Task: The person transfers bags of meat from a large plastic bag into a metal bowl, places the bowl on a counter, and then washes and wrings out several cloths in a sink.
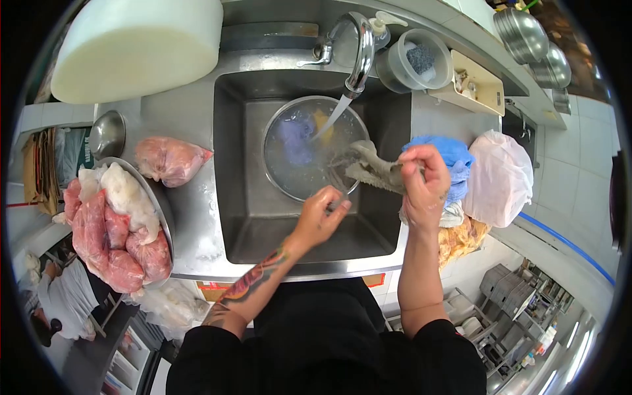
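Over the right side of the sink, my right hand (426,183) grips a wet, greyish cloth (376,170) by one end. The rest of the cloth hangs toward the round metal bowl (268,148), its lower end blurred. My left hand (320,218) is closed just below the bowl's near rim; a small dark bit shows between its fingers, but I cannot make out what it is. Water runs from the faucet (361,62) into the bowl. In the cloudy water lie a purple cloth (297,139) and a yellowish item (322,125).
Left of the sink (247,240) sit a bag of raw meat (172,160) and a tray (164,217) piled with bagged meat. On the right are blue cloths (442,158) and a white bag (501,178). A plastic tub (415,62) stands behind; a person (69,296) is at far left.
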The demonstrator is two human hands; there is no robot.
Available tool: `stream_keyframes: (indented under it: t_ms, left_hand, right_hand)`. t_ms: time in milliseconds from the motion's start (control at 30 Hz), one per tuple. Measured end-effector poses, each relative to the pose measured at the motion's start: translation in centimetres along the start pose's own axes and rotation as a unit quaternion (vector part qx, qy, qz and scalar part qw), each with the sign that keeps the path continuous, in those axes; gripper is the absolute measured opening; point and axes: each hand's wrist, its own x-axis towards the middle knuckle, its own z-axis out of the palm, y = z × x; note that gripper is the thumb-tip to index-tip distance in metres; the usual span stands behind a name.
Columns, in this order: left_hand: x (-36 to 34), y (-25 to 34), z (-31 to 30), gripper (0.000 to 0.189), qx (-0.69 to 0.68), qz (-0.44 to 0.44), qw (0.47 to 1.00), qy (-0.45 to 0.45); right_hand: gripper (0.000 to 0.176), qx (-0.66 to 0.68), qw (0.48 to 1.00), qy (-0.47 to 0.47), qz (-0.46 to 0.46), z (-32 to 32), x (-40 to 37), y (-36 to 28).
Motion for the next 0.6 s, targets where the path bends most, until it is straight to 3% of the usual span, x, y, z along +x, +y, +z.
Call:
stream_keyframes:
  t_ms: [33, 67, 133, 167, 267, 300, 333, 400, 433, 467, 500, 533, 600]
  left_hand:
    - [-0.3, 2.2, 0.2, 0.018, -0.073, 0.020, 0.997, 0.024]
    - [-0.3, 4.2, 0.4, 0.018, -0.146, 0.042, 0.987, 0.048]
    - [-0.6, 7.2, 0.7, 0.015, -0.239, 0.036, 0.970, 0.028]
    - [-0.7, 8.1, 1.2, 0.011, -0.299, 0.012, 0.954, 0.032]
    - [0.7, 6.6, 1.6, 0.014, -0.179, 0.029, 0.981, 0.072]
    - [1.2, 5.2, 1.8, 0.018, -0.166, 0.024, 0.982, 0.083]
    - [1.8, 2.9, 1.7, 0.022, -0.155, -0.022, 0.986, 0.064]
    - [3.0, -3.1, 1.6, 0.025, -0.065, 0.041, 0.995, 0.057]
    - [3.2, -6.3, 1.4, 0.025, -0.072, -0.022, 0.997, 0.032]
    - [3.3, -9.0, 1.2, 0.026, -0.078, -0.085, 0.993, 0.007]
    - [3.5, -10.4, 1.1, 0.026, -0.075, -0.086, 0.993, 0.005]
    - [3.8, -11.6, 1.0, 0.029, -0.011, -0.122, 0.992, 0.005]
    - [4.1, -14.4, 1.1, 0.033, 0.054, -0.160, 0.986, 0.004]
  right_hand:
    - [0.028, -0.014, 0.998, -0.066, 0.001, -1.3, -0.5, -0.4]
    - [0.028, -0.012, 0.998, -0.067, -0.002, -2.3, -0.8, -0.5]
    - [0.052, -0.022, 0.974, -0.223, 0.041, -3.4, -1.4, -0.5]
    - [0.073, -0.014, 0.965, -0.247, 0.087, -3.4, -1.7, -0.4]
    - [0.076, -0.059, 0.937, -0.313, 0.140, -2.1, -1.9, 1.8]
    - [0.070, -0.074, 0.942, -0.313, 0.095, -1.8, -2.1, 4.8]
    - [0.065, -0.068, 0.941, -0.302, 0.134, -1.6, -2.5, 8.0]
    - [0.050, -0.056, 0.939, -0.284, 0.184, -0.6, -3.1, 13.3]
    - [0.041, -0.025, 0.945, -0.259, 0.199, -0.1, -3.8, 17.2]
    - [0.033, -0.105, 0.928, -0.276, 0.225, 0.3, -3.8, 20.2]
    - [0.026, -0.184, 0.905, -0.292, 0.249, 0.6, -3.8, 22.7]
    - [0.026, -0.181, 0.906, -0.290, 0.248, 1.6, -4.2, 25.3]
    - [0.015, -0.334, 0.924, -0.166, 0.077, 3.6, -5.6, 30.1]
